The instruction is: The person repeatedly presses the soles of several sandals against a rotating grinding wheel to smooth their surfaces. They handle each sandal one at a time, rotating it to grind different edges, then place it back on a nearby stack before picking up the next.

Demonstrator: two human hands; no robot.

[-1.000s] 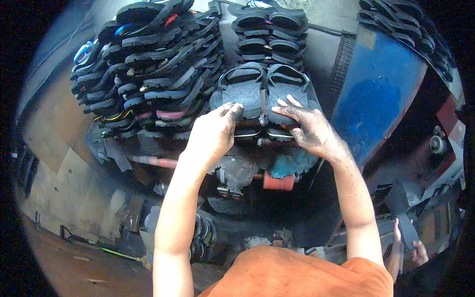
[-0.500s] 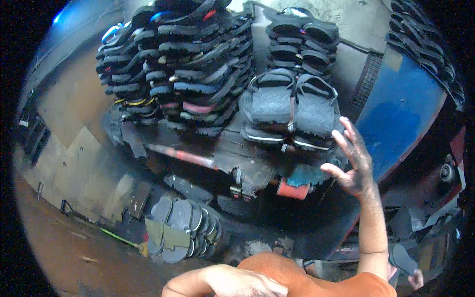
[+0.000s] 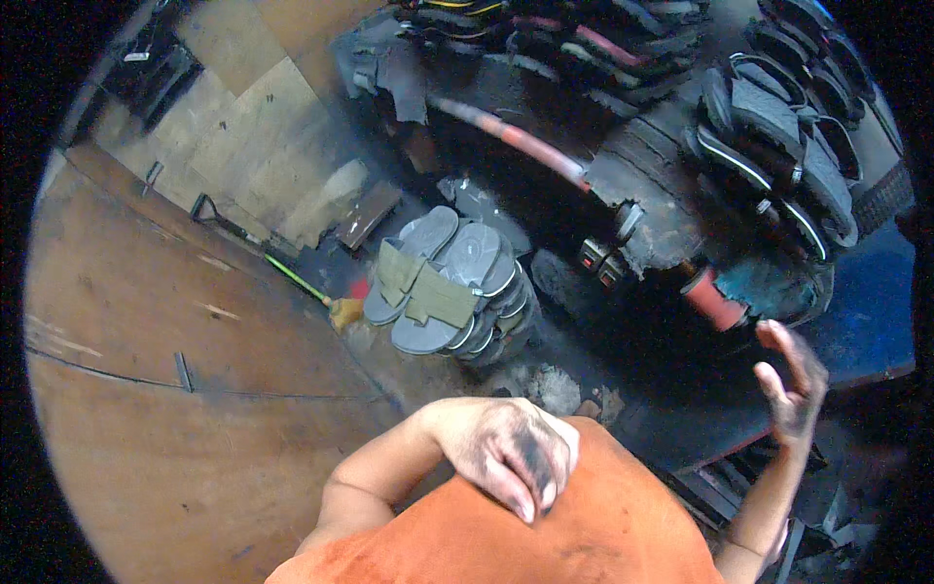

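Observation:
My left hand (image 3: 511,453) is in front of the orange shirt (image 3: 613,496), its fingers bent and pressed together. Dark smudges mark its back, and the palm side is hidden, so whatever it may hold does not show. At the right, my right hand (image 3: 793,384) is raised with thumb and fingers apart and nothing in it. Nearest to it is a red spool (image 3: 715,300) at the bench edge, beside a teal cloth (image 3: 764,284). Farther up, black strapped sandals (image 3: 769,117) lie stacked on the bench. Grey sandals with olive straps (image 3: 433,297) are stacked low down, beyond my left hand.
A dark bench (image 3: 642,151) spans the upper right, with a red-and-white bar (image 3: 516,138) along its front. More dark footwear (image 3: 603,44) is piled on top. A green-handled broom (image 3: 297,277) lies by the brown floor (image 3: 146,292). A blue panel (image 3: 876,292) stands right.
The view has swung down and leftward, so the bench and sandals now sit higher and farther right. My left hand shows more fully at the shirt; my right hand is lower, still open.

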